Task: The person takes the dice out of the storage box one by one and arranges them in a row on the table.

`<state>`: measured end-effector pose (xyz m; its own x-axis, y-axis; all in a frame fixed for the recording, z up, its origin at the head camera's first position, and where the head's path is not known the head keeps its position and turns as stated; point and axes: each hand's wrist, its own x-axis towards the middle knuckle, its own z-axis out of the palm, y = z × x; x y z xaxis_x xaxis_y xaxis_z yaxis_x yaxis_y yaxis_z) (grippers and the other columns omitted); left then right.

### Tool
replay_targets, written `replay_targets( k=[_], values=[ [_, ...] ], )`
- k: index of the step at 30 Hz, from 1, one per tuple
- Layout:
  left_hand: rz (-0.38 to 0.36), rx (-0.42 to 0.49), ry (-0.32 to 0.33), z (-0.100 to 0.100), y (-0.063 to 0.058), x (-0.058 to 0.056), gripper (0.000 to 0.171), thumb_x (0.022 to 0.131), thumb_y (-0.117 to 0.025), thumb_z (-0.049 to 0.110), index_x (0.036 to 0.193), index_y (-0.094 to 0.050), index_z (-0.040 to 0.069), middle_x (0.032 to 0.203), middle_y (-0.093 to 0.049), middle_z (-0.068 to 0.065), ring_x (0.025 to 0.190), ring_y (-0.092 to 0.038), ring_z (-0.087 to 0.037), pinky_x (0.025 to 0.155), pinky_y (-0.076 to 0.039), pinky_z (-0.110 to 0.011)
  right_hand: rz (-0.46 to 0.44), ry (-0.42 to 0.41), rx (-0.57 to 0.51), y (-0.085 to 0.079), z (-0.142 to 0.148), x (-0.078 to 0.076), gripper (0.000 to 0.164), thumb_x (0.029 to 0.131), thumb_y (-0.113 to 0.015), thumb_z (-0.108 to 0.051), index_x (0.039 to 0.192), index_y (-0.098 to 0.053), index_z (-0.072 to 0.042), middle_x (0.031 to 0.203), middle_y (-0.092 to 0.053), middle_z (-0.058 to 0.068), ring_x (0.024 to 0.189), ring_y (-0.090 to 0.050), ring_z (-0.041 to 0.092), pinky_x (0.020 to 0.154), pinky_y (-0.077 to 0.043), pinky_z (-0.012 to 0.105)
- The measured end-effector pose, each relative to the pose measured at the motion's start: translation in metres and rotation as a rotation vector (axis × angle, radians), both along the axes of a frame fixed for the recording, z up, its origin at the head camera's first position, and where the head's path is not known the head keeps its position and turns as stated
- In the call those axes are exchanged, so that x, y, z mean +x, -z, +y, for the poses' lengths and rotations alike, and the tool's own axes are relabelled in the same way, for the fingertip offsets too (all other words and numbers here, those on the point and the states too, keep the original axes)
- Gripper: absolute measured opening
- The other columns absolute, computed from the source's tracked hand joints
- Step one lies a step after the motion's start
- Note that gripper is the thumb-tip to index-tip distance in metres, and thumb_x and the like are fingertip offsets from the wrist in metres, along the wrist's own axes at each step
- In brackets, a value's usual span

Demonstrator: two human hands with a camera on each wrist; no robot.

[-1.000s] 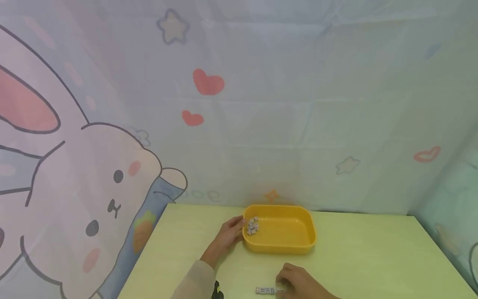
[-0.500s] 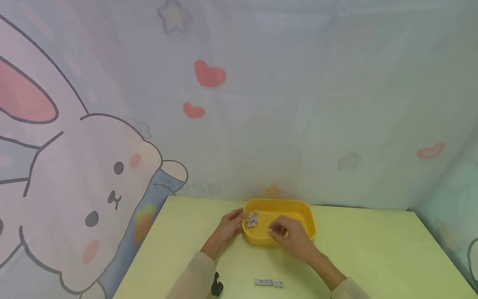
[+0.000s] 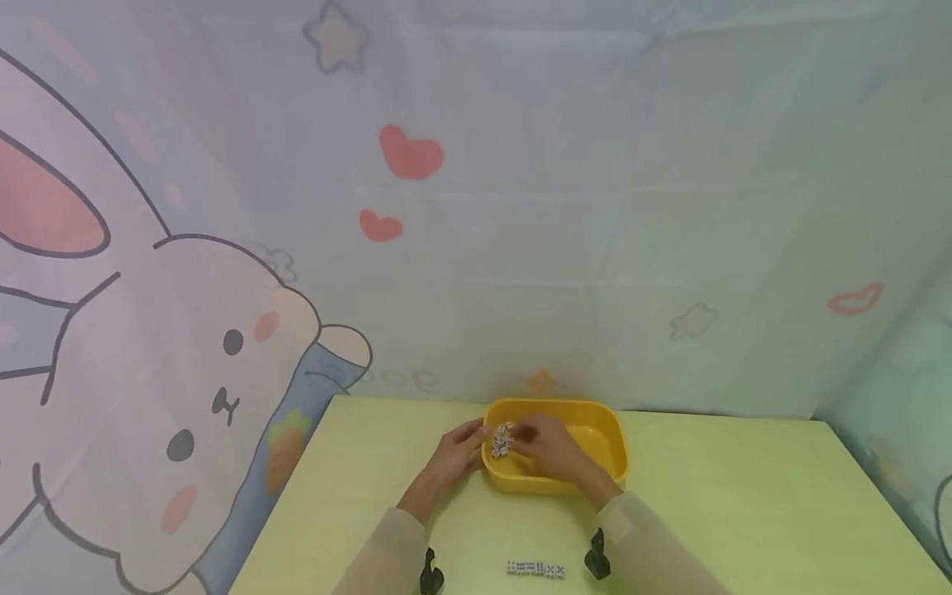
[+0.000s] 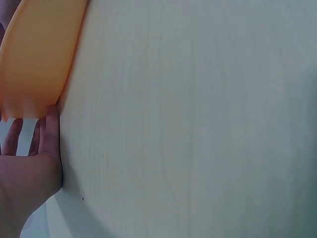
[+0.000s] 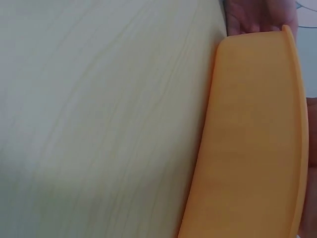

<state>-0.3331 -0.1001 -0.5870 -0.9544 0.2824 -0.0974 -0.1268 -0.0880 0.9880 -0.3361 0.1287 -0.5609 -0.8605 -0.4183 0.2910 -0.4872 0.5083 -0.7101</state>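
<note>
Near the fingers of the right hand (image 3: 552, 449), their grip unclear, dice (image 3: 501, 441) could scatter if nudged; the left hand (image 3: 454, 451), fingers straight, touches the tray (image 3: 528, 484).

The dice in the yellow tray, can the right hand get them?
Probably yes: the right hand is over the open yellow tray, close beside the dice, and nothing seems to stand between.

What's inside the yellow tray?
Small white dice clustered at the left end, with the right hand beside them. Whatever lies under that hand is covered, so no exact count.
</note>
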Motion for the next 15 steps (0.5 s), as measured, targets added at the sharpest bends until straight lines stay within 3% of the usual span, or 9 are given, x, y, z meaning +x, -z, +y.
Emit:
replay_targets(
  k=[8, 15],
  values=[
    [-0.020, -0.003, 0.011, 0.000, 0.000, 0.002, 0.061, 0.111, -0.061, 0.032, 0.158, -0.044, -0.002, 0.151, -0.053, -0.024, 0.137, -0.055, -0.040, 0.104, -0.060, -0.040, 0.036, -0.044, 0.094, 0.006, -0.007, -0.004, 0.009, 0.090, -0.078, 0.002, 0.100, -0.078, 0.001, 0.096, -0.076, 0.006, 0.087, -0.065, 0.017, 0.084, -0.061, 0.039],
    [-0.001, 0.022, 0.013, -0.002, 0.002, 0.004, 0.060, 0.110, -0.061, 0.032, 0.157, -0.046, -0.003, 0.150, -0.053, -0.024, 0.137, -0.055, -0.042, 0.106, -0.058, -0.045, 0.027, -0.005, 0.115, 0.010, -0.010, -0.001, 0.012, 0.090, -0.078, -0.002, 0.102, -0.077, -0.002, 0.098, -0.074, 0.003, 0.092, -0.066, 0.020, 0.091, -0.061, 0.047]
  ],
)
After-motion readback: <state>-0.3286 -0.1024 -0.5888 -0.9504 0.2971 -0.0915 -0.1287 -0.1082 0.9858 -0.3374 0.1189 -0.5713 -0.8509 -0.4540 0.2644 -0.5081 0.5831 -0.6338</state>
